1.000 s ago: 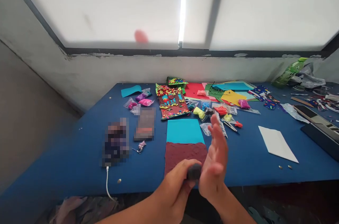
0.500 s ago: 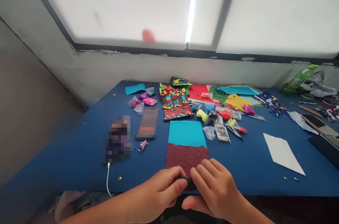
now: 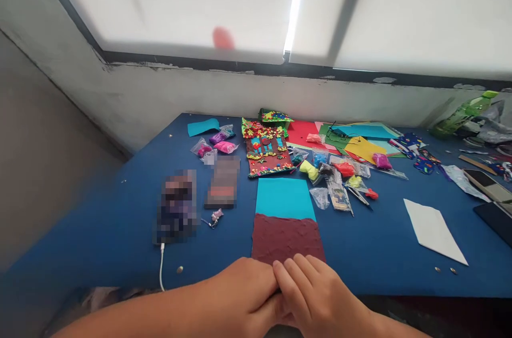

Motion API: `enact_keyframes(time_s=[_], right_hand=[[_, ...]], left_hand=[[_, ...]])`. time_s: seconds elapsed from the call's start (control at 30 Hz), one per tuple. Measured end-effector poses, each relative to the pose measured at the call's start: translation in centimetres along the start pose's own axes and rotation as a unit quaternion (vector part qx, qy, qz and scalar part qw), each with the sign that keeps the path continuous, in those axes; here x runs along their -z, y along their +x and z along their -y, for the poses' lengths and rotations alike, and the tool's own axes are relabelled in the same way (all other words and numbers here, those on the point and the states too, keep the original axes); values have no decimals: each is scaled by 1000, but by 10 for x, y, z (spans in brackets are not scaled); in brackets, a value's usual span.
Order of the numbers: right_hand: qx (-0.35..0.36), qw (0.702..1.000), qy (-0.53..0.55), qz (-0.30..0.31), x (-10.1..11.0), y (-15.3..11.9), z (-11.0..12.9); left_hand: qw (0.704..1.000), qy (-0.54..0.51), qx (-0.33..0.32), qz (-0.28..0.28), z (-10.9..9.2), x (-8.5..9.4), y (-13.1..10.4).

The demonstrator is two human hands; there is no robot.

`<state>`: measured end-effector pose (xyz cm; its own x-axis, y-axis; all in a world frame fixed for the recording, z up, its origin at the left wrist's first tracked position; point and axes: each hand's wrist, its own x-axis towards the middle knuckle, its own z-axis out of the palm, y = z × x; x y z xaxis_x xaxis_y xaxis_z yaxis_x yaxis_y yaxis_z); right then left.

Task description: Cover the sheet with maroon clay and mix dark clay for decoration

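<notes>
In front of my body, at the near table edge, my left hand (image 3: 250,292) and my right hand (image 3: 316,292) press together with fingers curled. Closed between them is a dark lump of clay, hidden now and visible only half a second earlier. Just beyond my knuckles lies a card: its far part is a bare blue sheet (image 3: 285,196), its near part a bumpy layer of maroon clay (image 3: 286,236). My hands cover its near edge. Behind the card stands a decorated clay picture (image 3: 267,151) with colourful beads and flowers.
Bags of coloured clay (image 3: 344,169) and a pair of tweezers (image 3: 360,199) lie right of the card. Left are a phone-like object (image 3: 222,183), a blurred device (image 3: 176,207) on a white cable (image 3: 161,268), and a keyring charm (image 3: 216,215). White paper (image 3: 436,231) lies right.
My hands have come closer together and the right fingers now overlap the left hand, covering the dark clay that showed between them. The view has shifted slightly.
</notes>
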<state>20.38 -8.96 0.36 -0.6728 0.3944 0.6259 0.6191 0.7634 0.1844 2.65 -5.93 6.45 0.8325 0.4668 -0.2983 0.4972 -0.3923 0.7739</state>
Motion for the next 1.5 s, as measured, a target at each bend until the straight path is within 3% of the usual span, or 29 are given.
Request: enact_keyframes(time_s=[0.17, 0.33, 0.47, 0.63, 0.87, 1.07, 1.17, 1.3, 1.4, 1.5], right_hand=[[15, 998, -26, 59, 6, -2, -3], [16, 998, -46, 37, 7, 6, -3], [-13, 998, -66, -3, 4, 5, -2], [-25, 995, -90, 26, 11, -4, -7], [11, 998, -49, 40, 9, -1, -9], [22, 998, 17, 58, 19, -7, -17], [-16, 998, 11, 54, 36, -14, -33], [-76, 996, -17, 36, 45, -19, -43], [-44, 998, -12, 35, 34, -13, -32], [-25, 999, -35, 16, 19, -3, -17]], left_hand=[[999, 42, -13, -10, 13, 4, -1], [999, 1, 31, -17, 13, 5, 3], [998, -66, 20, -10, 12, 0, 7], [996, 61, 23, -56, 21, -5, 3], [998, 54, 35, -10, 16, -8, 15], [990, 141, -32, 1, 16, -6, 9], [994, 94, -38, -45, 24, 9, -2], [994, -51, 48, -79, 29, 20, -4], [994, -54, 46, -83, 20, 11, 9], [999, -47, -8, -21, 7, -3, 23]])
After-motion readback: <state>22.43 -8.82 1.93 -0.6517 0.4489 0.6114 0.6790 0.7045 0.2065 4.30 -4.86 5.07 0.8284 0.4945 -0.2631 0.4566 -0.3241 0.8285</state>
